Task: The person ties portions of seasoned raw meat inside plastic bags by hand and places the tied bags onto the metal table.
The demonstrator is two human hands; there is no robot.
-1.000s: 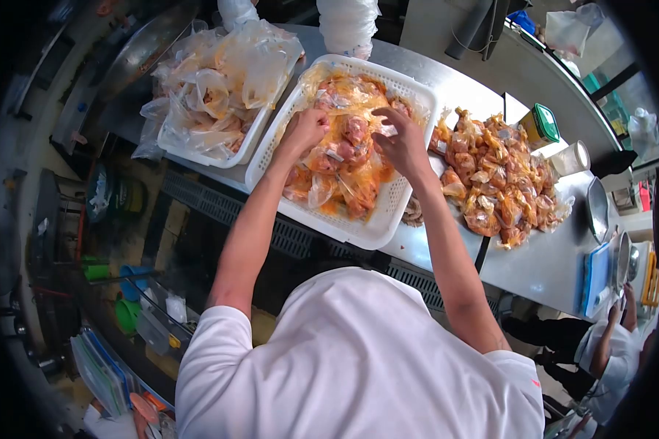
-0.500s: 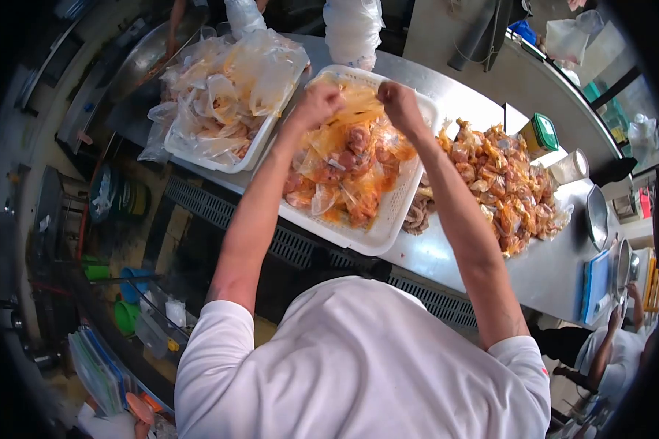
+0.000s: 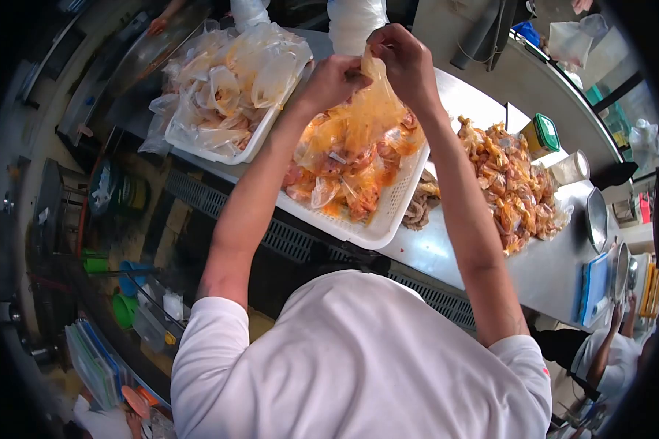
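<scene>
A clear plastic bag (image 3: 377, 110) smeared orange hangs upright between my two hands, over a white basket (image 3: 378, 235). My right hand (image 3: 408, 64) pinches the bag's top. My left hand (image 3: 334, 82) is closed at the bag's left edge, a little lower; its fingertips are partly hidden. Below, orange-coated raw meat (image 3: 359, 194) in loose plastic bags fills the basket. What the raised bag holds at its lower end blends into the pile.
To the left stands another white basket (image 3: 220, 156) heaped with bagged meat. On the steel table (image 3: 447, 252) at right lies a pile of bagged orange meat (image 3: 505, 183), near a green-lidded tub (image 3: 542, 133). A tall stack of white plastic (image 3: 355, 25) stands behind.
Both hands have risen and come closer together. The bag, stretched low across the basket before, now hangs upright from them. A person's hand at upper left has moved up.
</scene>
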